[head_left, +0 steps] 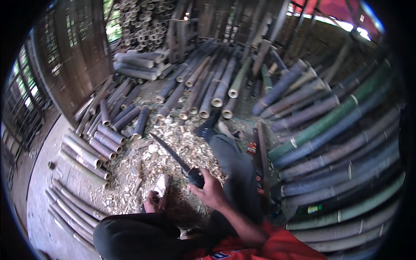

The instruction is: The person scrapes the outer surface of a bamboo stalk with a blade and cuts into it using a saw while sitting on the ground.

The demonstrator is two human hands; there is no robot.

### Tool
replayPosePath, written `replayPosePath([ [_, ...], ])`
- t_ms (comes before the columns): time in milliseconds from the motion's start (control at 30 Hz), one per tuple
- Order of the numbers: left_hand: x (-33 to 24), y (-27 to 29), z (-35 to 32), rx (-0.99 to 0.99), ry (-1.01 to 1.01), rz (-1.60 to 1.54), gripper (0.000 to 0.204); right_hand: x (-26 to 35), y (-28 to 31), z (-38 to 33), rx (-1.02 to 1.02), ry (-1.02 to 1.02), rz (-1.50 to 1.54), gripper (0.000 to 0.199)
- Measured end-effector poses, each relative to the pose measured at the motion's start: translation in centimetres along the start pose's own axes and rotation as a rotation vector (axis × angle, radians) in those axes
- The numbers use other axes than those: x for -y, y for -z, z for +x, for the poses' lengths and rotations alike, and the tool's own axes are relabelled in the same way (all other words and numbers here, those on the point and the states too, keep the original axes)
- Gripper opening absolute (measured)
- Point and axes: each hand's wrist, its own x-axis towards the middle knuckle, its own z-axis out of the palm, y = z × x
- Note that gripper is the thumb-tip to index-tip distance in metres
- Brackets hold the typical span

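In my right hand [211,189] is the black handle of a curved pruning saw [172,155]. Its long dark blade points away and to the left, above the wood chips, touching nothing that I can see. My left hand [152,203] is low near my folded left leg, fingers curled against a pale, blurred piece [162,185]. What this piece is, and how much of it the fingers hold, cannot be made out. Wood chips and shavings [130,175] cover the ground around both hands.
Short cut bamboo pieces [104,149] lie in rows on the left. Long bamboo poles [216,93] lie ahead, and more poles [342,167] are stacked along my right. A bottle with a green cap [313,209] lies among them. A plank wall [71,52] stands far left.
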Motion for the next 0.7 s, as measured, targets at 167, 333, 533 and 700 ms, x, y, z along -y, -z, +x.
replayPosePath([
  [167, 0.3, 1.7, -0.6, 0.276, 0.016, 0.042, 0.042, 0.7, 12.8, -6.8, -0.443, 0.069, -0.156, 0.04],
  [333, 3.4, 3.3, -0.9, 0.318, -0.101, 0.238, 0.056, -3.1, 21.0, -15.3, -0.789, -0.246, -0.257, 0.034],
  [533, 1.5, 3.3, -1.4, 0.301, -0.048, 0.285, 0.057, -17.7, 20.7, -23.5, -0.695, -0.704, -0.557, 0.059],
  [700, 1.3, 4.4, -2.2, 0.288, -0.008, 0.329, 0.059, -22.6, 11.6, -24.7, -0.506, -0.718, -0.223, 0.068],
])
